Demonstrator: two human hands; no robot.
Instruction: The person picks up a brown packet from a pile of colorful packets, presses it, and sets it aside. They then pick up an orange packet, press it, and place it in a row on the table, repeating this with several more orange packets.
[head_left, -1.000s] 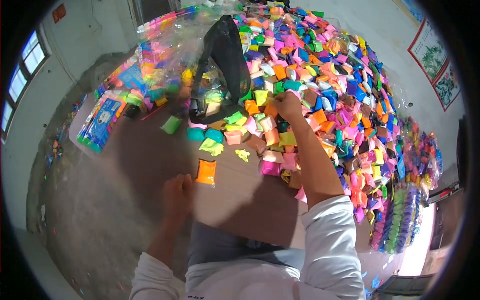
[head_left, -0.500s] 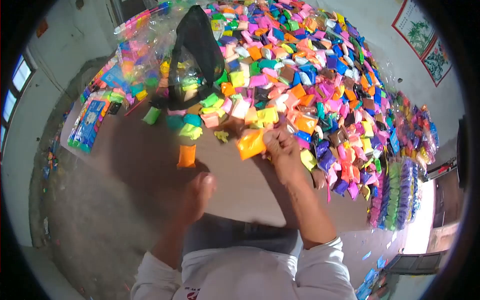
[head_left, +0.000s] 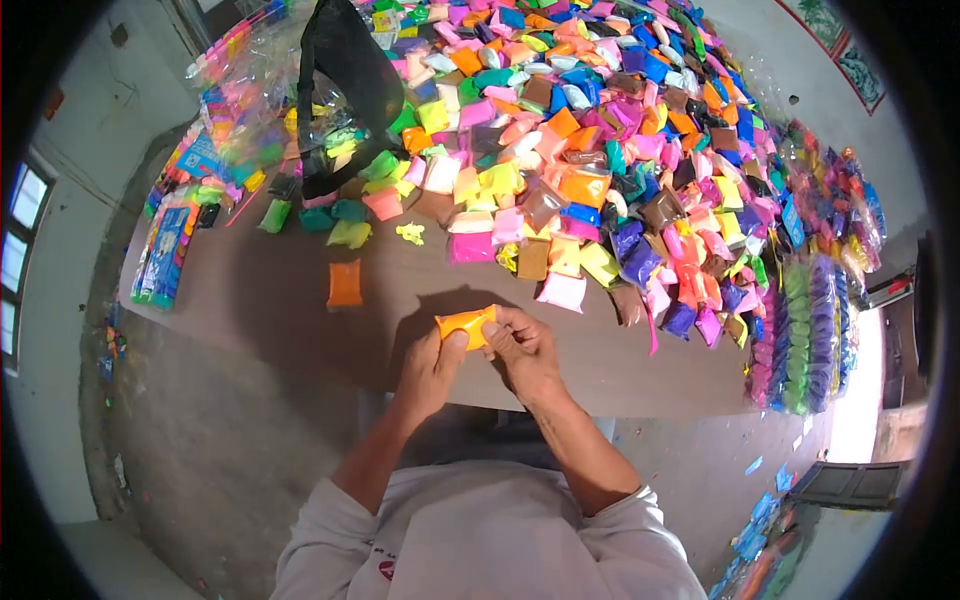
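Between my two hands, above the table's near edge, is a shiny yellow-orange packet (head_left: 466, 325). My left hand (head_left: 428, 370) pinches its left end with the thumb on top, while the fingers of my right hand (head_left: 526, 352) grip its right end. A darker orange packet (head_left: 345, 284) lies by itself on the brown tabletop (head_left: 300, 330), to the left of my hands. Beyond them spreads a large heap of small, soft-looking packets (head_left: 585, 187) in many colours. A small crumpled yellow piece (head_left: 410, 234) sits at the heap's front.
A black bag-like holder (head_left: 355, 80) stands at the heap's left. Farther left are a blue-labelled multicolour pack (head_left: 165, 250) and clear plastic wrapping (head_left: 250, 90). Long strips of wrapped packets (head_left: 795, 340) hang at the table's right edge. Blue scraps (head_left: 755, 530) lie on the floor.
My right hand has drawn the yellow-orange packet back from the heap toward my body. My left hand has come up and taken hold of it too. The view has shifted.
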